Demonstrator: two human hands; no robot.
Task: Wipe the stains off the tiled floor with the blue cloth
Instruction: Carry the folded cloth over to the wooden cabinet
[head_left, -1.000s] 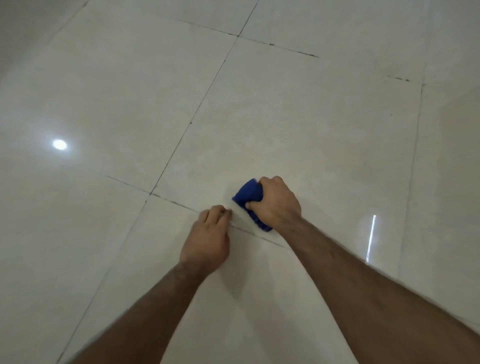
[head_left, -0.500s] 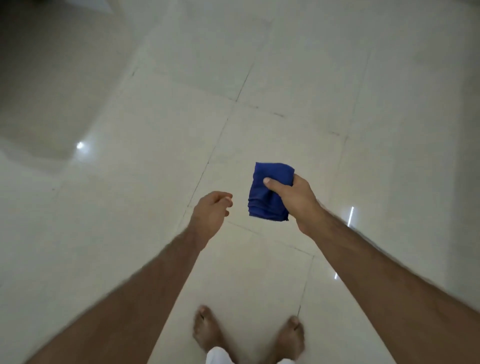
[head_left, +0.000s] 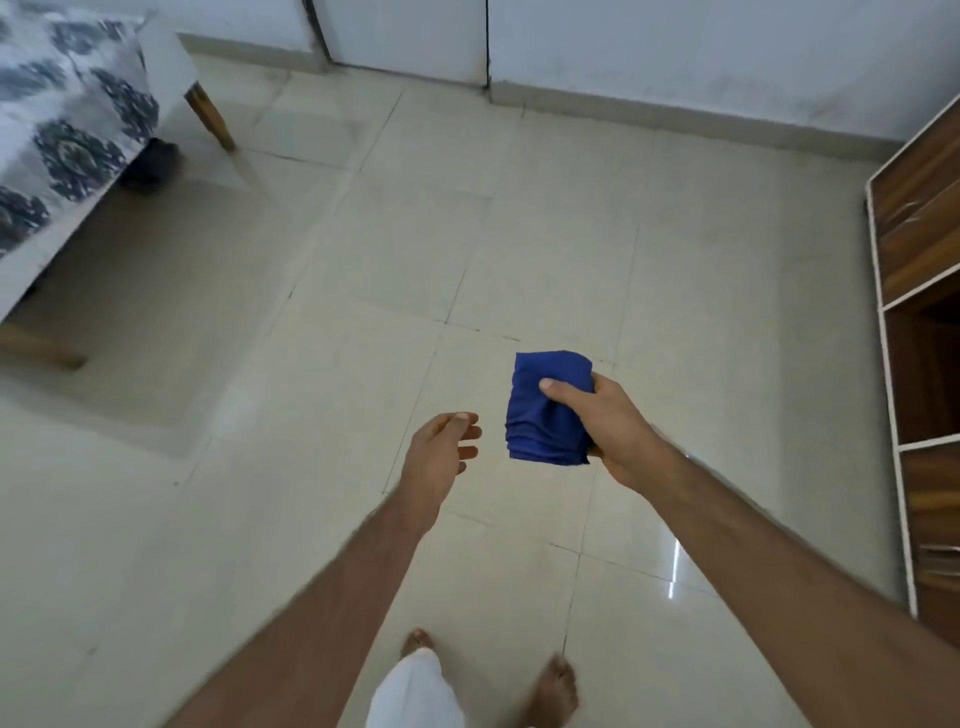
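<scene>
My right hand (head_left: 605, 423) holds the folded blue cloth (head_left: 540, 426) up in the air, thumb on its top face and fingers underneath. The cloth hangs well above the pale glossy tiled floor (head_left: 363, 291). My left hand (head_left: 441, 454) hovers just left of the cloth with relaxed, slightly bent fingers and holds nothing. I stand upright; my bare feet (head_left: 556, 686) show at the bottom edge. No stain is plainly visible on the tiles from this height.
A bed (head_left: 57, 130) with a patterned sheet and wooden legs stands at the left. A wooden shelf unit (head_left: 919, 322) lines the right edge. A white wall and door (head_left: 410, 36) close off the far side.
I rose from crouching with the cloth pressed on the floor to standing. The cloth is lifted off the tiles in my right hand, and my left hand left the floor.
</scene>
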